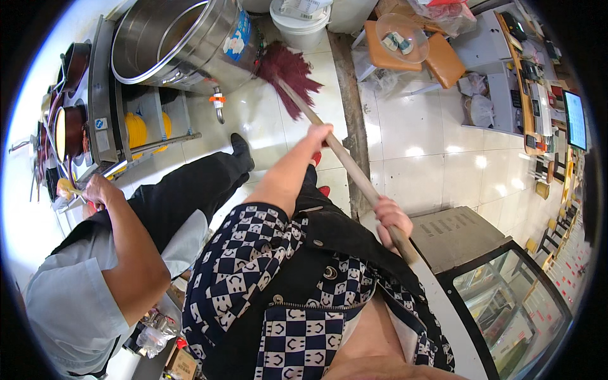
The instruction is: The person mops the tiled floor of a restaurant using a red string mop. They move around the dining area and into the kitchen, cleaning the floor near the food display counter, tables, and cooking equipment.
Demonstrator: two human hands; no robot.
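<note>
A mop with a long pale wooden handle [354,171] slants across the view in front of me. Its dark red cloth-strip head [292,76] is spread on the white tile floor [266,109], against the foot of a large stainless steel barrel [190,47]. Lower on the shaft, towards the mop head, my left hand [320,134] is closed around the wood. My right hand [393,221] grips the handle near its top end, close to my body. Parts of my red shoes [324,191] show below the handle.
On the left a co-worker [95,285] stands at a stove with pots [71,128], holding a tool. A tap [218,107] juts from the barrel. Nearby are a white bucket [301,28], an orange-brown stool [392,57], a dark floor strip [349,95] and a glass display case [513,304].
</note>
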